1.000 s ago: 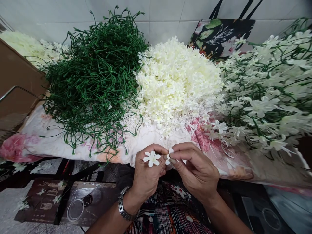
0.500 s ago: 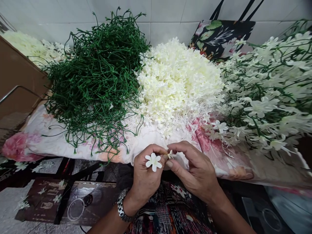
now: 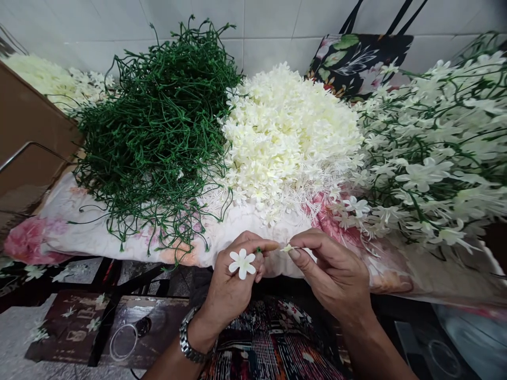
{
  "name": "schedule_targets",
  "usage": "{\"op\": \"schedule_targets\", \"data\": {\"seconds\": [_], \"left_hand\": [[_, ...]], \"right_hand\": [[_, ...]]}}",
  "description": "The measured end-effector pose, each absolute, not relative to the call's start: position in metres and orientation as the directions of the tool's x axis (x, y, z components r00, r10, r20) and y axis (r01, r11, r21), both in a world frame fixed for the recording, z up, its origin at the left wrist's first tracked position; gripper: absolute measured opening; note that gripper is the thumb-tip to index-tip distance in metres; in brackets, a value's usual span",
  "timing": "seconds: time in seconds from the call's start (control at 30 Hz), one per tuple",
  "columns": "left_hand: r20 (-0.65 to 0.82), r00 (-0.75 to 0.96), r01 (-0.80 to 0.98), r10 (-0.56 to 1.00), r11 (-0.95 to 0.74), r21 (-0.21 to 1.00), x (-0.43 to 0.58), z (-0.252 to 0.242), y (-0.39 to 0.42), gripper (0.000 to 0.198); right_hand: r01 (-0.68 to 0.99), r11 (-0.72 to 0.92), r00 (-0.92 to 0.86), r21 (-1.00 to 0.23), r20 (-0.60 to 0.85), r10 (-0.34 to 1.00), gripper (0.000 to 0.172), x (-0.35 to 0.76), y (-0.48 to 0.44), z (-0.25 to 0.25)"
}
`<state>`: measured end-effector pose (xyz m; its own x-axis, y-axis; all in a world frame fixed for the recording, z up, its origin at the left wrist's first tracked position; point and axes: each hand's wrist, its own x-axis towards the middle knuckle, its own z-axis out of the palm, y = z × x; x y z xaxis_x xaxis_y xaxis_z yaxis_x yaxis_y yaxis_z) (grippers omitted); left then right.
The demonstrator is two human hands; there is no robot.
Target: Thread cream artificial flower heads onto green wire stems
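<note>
White artificial flower (image 3: 242, 264) sits at the back of the left hand (image 3: 233, 290), fingers curled closed, its stem hidden; green stem tip (image 3: 259, 249) shows by the index finger. Metal-band wristwatch (image 3: 189, 338) on that wrist. Right hand (image 3: 335, 269) pinches a small pale flower piece (image 3: 287, 248) between thumb and index, just beside the left index fingertip. Beyond: floral cloth (image 3: 87, 237), bearing green stem heap (image 3: 158, 116) left, cream blossom heap (image 3: 293, 126) middle, flowered stems (image 3: 423, 174) right. Farthest: black floral bag (image 3: 358, 63), tiled wall (image 3: 273, 21).
</note>
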<state>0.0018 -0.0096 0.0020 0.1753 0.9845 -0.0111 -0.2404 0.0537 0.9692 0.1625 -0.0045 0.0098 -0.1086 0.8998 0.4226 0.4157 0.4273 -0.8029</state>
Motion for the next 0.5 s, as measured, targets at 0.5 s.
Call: {"op": "schedule_targets", "data": {"seconds": [0.5], "left_hand": [[0.204,0.318,0.194,0.926,-0.274,0.942,-0.001,0.024,-0.012,0.025]], "right_hand": [[0.415,0.61,-0.349,-0.675,0.501,0.792,0.01,0.159,-0.004,0.044]]}}
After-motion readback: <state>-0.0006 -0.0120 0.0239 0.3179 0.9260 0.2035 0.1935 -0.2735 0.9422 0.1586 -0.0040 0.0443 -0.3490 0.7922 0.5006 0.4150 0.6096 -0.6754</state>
